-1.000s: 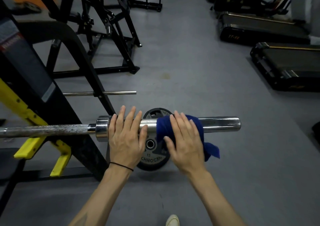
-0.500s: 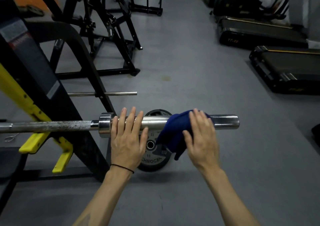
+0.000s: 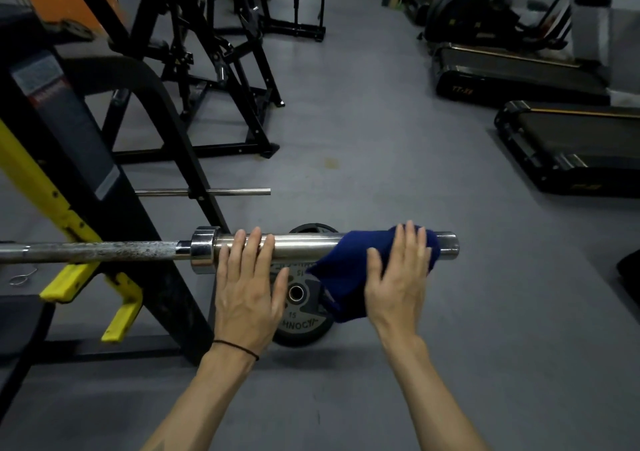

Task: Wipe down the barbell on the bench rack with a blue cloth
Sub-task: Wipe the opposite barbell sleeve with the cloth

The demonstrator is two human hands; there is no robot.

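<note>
The barbell (image 3: 304, 247) lies across the black and yellow bench rack (image 3: 86, 208), its chrome sleeve pointing right. My left hand (image 3: 247, 286) rests flat on the sleeve just right of the collar, fingers straight. A blue cloth (image 3: 346, 270) is draped over the sleeve near its right end and hangs down in front. My right hand (image 3: 398, 277) presses on the cloth with straight fingers laid over the bar. The sleeve's end cap (image 3: 448, 245) shows just beyond the cloth.
A 15 weight plate (image 3: 301, 312) leans below the sleeve on the grey floor. A thin chrome peg (image 3: 221, 192) sticks out of the rack. Black machine frames (image 3: 214, 70) stand behind, and treadmills (image 3: 571, 146) line the right side.
My right hand has slid the cloth rightward along the sleeve, from its middle to near its end. My left hand has stayed by the collar.
</note>
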